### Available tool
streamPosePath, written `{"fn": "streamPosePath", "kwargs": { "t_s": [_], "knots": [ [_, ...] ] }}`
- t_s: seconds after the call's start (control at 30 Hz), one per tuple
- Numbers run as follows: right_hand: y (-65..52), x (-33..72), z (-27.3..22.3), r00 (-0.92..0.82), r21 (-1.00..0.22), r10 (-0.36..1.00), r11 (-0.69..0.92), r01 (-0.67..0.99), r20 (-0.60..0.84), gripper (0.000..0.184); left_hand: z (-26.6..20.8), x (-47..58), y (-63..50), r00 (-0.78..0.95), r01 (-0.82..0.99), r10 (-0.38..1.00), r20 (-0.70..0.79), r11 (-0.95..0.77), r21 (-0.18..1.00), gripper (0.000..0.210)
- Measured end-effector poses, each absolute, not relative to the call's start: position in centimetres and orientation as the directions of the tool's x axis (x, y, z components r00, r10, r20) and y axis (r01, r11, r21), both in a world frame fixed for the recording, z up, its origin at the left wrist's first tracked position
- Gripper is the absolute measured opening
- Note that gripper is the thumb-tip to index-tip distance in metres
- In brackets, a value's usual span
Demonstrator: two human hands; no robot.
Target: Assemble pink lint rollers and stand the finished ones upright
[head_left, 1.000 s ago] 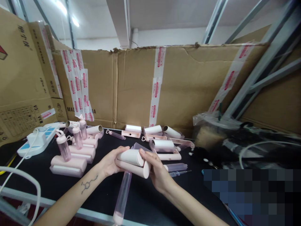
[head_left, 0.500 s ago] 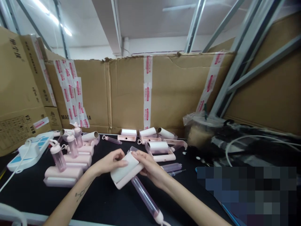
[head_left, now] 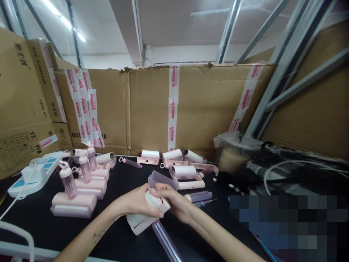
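Between my two hands is a pink lint roller body with a white roll (head_left: 137, 225), held tilted above the black table. My left hand (head_left: 140, 201) wraps over its top, thumb along the near side. The fingers of my right hand (head_left: 174, 202) are closed on its far right end, partly hiding it. Just behind my hands lies a translucent purple cover (head_left: 163, 178). A clear purple tube handle (head_left: 167, 241) lies below the roller body and runs out of the bottom edge.
Assembled pink lint rollers (head_left: 73, 204) stand at left beside a white power strip (head_left: 47, 171). More white rolls (head_left: 184, 170) and pink parts line the back. A screwdriver (head_left: 204, 202) lies right of my hands, and a drink cup (head_left: 231, 156) stands further back. Cardboard (head_left: 147, 109) walls the rear.
The roller body has turned and dropped slightly. My left hand has moved from its edge to wrap over it. The purple cover behind is now more exposed, and the handle sits lower in view.
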State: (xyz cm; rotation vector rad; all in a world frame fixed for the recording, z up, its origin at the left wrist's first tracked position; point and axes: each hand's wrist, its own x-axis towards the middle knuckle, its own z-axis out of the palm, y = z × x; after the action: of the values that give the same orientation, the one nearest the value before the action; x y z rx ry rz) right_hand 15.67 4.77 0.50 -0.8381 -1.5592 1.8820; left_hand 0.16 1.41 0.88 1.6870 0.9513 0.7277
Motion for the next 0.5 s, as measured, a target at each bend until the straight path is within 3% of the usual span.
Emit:
{"fn": "streamPosePath", "kwargs": {
  "t_s": [0.2,0.37,0.43,0.5],
  "knots": [
    [5.0,15.4,0.2,-0.688,-0.964,0.707,-0.263,-0.040,-0.164,0.046,-0.2,-0.5,1.5,0.344,0.375,0.936,0.079,-0.214,0.902,0.060],
    [4.7,15.2,0.5,-0.701,-0.966,0.694,-0.256,-0.026,-0.165,0.045,0.0,-0.6,1.0,0.289,0.518,0.956,0.045,-0.196,0.833,0.062],
    [4.7,15.4,0.8,-0.702,-0.990,0.701,-0.131,0.042,-0.123,0.045,0.4,-0.5,0.7,0.310,0.544,0.950,0.039,-0.211,0.812,0.059],
    [4.7,15.9,1.4,-0.682,-0.977,0.731,0.153,0.145,0.013,0.045,0.9,-0.5,0.4,0.359,0.516,0.933,0.034,-0.229,0.825,0.057]
  ]
}}
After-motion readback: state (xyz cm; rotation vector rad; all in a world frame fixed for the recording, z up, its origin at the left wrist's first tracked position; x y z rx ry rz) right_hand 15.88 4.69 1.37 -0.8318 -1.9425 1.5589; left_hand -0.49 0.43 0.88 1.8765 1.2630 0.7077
